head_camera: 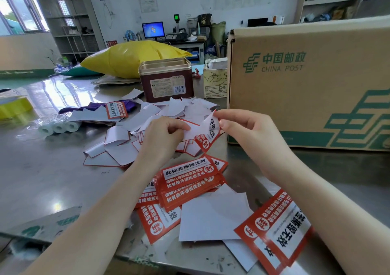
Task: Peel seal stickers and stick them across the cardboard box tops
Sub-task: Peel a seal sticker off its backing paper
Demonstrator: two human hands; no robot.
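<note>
Step in hand: peeling one seal sticker (207,134) from its white backing (191,130), held in the air above the middle of the tabletop (52,169).
Left hand (163,134): fingers curled and pinching the backing sheet.
Right hand (244,125): thumb and fingertips pinching the lifted upper edge of the sticker; the adhesive side is partly exposed.
Cardboard box (306,80): stands at the right side of the tabletop, just behind the right hand; its top faces away from the camera and cannot be seen.
Sticker stock: a stack of unpeeled stickers (190,182) lies near the front edge, with another batch (276,230) at the front right corner.
Risk, fold-over: the freed sticker curls; if it goes slack, adhesive probably bonds to itself.
Risk, tearing: an uneven pull at one corner may rip the sticker.
Risk, contamination: loose backing scraps (130,139) lie directly below; a lowered sticker may pick one up.
Risk, placement: with the box top out of view, the sticker may land off the seam.
</note>
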